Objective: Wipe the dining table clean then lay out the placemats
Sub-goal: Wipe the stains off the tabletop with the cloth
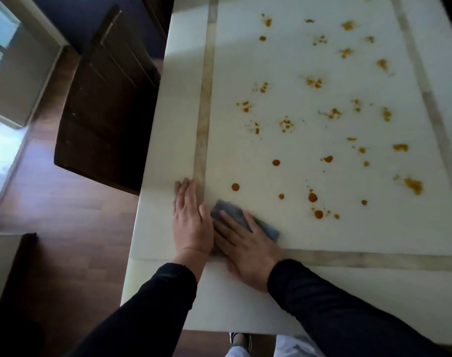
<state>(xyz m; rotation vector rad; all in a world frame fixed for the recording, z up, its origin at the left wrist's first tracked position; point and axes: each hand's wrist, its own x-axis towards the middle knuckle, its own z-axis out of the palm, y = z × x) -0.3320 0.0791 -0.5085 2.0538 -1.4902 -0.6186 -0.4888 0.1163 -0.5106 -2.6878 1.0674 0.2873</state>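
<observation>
The white dining table (322, 292) with beige inlaid strips fills the right side of the view. Several orange-brown stains (312, 197) dot its middle panel, from the near end to the far end. A folded grey-blue cloth (235, 213) lies near the table's front left corner. My right hand (248, 248) presses flat on the cloth, fingers spread and pointing up and to the left. Flat on the bare tabletop just left of the cloth is my left hand (191, 222), holding nothing. No placemats are in view.
A dark wooden chair (104, 112) stands against the table's left edge on the brown wood floor. At the front edge, below the table, a shoe (239, 340) and light trousers show. A grey door or cabinet (11, 73) is at the far left.
</observation>
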